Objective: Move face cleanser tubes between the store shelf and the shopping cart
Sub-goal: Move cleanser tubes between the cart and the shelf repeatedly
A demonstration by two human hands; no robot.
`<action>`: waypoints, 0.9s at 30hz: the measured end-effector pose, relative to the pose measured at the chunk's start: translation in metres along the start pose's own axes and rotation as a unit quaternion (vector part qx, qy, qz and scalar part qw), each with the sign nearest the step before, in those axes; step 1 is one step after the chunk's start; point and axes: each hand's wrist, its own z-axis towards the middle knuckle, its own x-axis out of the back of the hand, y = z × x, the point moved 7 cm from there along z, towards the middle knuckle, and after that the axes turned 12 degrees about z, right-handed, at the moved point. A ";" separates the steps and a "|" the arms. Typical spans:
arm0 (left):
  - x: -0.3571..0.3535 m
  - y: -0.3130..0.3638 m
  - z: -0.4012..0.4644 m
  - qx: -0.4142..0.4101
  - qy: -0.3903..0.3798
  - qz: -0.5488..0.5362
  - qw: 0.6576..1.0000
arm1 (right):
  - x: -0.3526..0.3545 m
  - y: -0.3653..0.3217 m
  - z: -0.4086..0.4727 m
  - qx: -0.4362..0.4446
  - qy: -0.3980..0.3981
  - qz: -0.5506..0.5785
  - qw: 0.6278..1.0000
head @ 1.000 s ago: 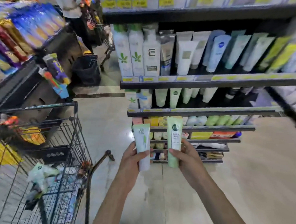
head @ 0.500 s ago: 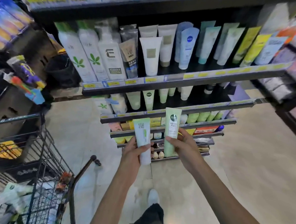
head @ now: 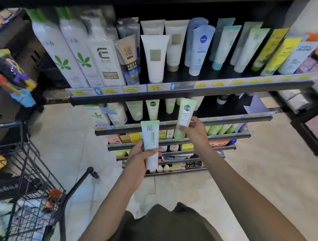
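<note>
Pale green and white, the cleanser tube (head: pixel 151 145) in the left hand (head: pixel 138 160) stood nearly upright, cap end down, in front of the lower shelves; the fingers (head: pixel 151 150) and thumb were wrapped round its lower half. The right hand (head: pixel 194 129) pinched a second, light-green cleanser tube (head: pixel 185 115) by its lower part, thumb on the label side, and held it tilted at the front edge of the second shelf (head: pixel 226 117), its crimped top reaching up under the shelf above. Just left of it, similar green tubes (head: pixel 152 109) stood in a row on that shelf. The upper shelf (head: pixel 191 89) carried tall white bottles with green leaf prints (head: pixel 61 53), a white tube (head: pixel 155 59) and a blue Nivea tube (head: pixel 200 49), with yellow price tags (head: pixel 155 87) along its rail. The black wire shopping cart (head: pixel 30 179) stood at lower left, well apart from both hands.
</note>
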 end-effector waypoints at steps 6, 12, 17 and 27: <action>-0.004 0.003 0.013 0.003 0.017 0.003 1.000 | 0.010 -0.010 0.057 0.038 0.013 -0.056 0.998; -0.002 0.000 0.021 0.007 0.039 0.000 0.999 | 0.012 -0.016 0.089 0.065 0.030 -0.089 0.993; -0.007 0.004 0.029 -0.007 0.034 -0.009 0.999 | 0.003 -0.021 0.103 0.102 0.023 -0.132 0.986; -0.009 0.007 0.037 -0.006 0.031 -0.019 0.999 | -0.007 -0.010 0.115 0.093 0.041 -0.211 0.972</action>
